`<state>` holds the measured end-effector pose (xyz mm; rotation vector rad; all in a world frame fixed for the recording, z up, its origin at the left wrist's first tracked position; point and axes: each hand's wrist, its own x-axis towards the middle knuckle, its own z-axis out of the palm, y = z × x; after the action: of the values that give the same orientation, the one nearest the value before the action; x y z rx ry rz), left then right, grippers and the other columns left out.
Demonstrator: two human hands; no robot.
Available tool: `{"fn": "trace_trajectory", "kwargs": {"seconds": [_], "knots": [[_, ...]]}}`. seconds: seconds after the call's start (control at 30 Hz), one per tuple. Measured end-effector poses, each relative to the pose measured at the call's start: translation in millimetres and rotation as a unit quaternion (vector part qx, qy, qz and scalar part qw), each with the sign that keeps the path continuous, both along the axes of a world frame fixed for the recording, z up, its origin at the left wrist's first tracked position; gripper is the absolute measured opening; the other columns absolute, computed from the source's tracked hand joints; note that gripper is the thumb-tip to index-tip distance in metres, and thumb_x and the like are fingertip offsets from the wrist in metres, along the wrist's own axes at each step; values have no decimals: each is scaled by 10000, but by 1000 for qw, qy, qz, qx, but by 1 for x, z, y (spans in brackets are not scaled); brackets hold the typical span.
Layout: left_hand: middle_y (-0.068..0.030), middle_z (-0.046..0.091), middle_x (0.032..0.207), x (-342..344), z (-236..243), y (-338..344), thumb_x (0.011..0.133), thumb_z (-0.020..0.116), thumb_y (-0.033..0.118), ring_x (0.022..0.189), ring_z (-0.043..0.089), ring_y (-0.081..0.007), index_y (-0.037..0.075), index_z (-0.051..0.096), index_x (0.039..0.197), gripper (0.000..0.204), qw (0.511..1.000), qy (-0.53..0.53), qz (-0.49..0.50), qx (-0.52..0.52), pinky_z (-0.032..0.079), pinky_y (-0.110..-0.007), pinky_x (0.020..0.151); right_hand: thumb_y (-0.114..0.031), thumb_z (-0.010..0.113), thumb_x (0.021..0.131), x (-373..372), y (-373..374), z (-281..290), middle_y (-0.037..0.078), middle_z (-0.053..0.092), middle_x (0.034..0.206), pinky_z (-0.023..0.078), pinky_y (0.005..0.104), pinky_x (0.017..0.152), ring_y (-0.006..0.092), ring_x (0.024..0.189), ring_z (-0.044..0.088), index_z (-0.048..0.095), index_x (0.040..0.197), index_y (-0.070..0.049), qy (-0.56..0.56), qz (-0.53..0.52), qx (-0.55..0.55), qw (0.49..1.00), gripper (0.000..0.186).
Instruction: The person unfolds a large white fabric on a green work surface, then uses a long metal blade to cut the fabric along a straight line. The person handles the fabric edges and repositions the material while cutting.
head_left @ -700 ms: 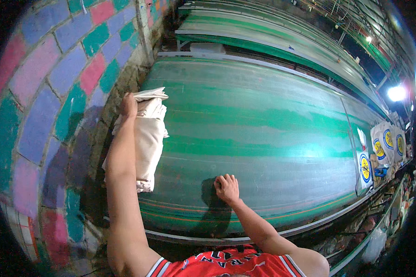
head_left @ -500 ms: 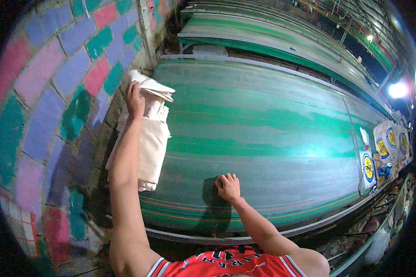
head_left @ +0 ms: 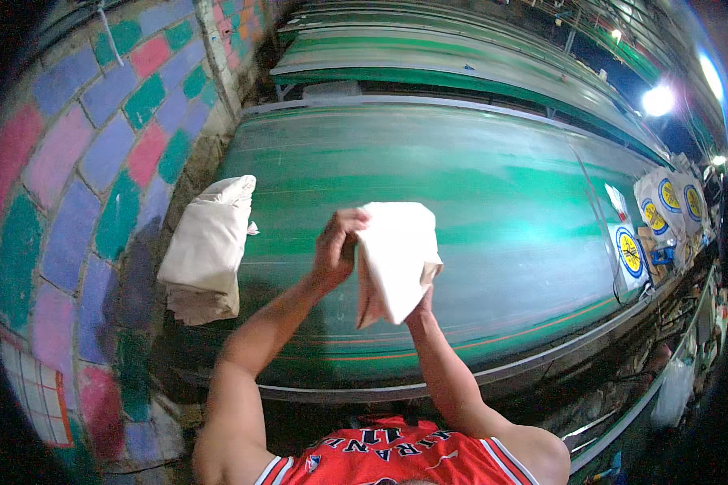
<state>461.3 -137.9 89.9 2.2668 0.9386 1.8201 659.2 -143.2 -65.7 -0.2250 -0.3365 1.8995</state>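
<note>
The folded cream cloth is covering most of the right hand, so its fingers are not showing. The cloth is also hiding the fingertips of the left hand. The worktop is smearing into blurred streaks, and its far end is running out of the upper right of the frame. The printed pieces at right are bending into the dark rim, too small to make out. The person's torso is being cut off by the lower edge.

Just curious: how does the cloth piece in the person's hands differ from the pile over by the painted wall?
The held piece is a single cloth lifted between left hand and right hand; the pile is a thicker stack lying untouched at the green table's edge. Both look off-white.
</note>
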Motion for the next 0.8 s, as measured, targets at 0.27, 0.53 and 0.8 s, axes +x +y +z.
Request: {"fn": "trace_trajectory", "kwargs": {"seconds": [0.27,0.53,0.8], "knots": [[-149,632,1111,124,-63,-42,679,459,-148,1074,612,-292,21,606,1015,404,957,-74,-12,-281,482,-366,954,-153,538,978,210,-13,38,125,588,1283,524,374,930,233,1111,620,443,1357,-26,-181,-232,59,954,411],[-217,576,1208,317,-111,-100,810,702,105,1187,546,-350,-31,518,1257,502,916,-86,-121,-373,440,-437,1008,-164,717,909,300,-58,34,76,625,1166,504,271,845,140,1002,593,524,1320,-32,-511,-240,80,822,473],[-79,682,931,337,-111,-98,826,596,23,879,646,-217,13,668,1004,193,909,-148,-51,-386,499,-351,779,-361,731,896,367,-85,66,63,561,1284,428,298,990,145,1146,520,503,1350,-40,-444,-185,183,858,600]]}}
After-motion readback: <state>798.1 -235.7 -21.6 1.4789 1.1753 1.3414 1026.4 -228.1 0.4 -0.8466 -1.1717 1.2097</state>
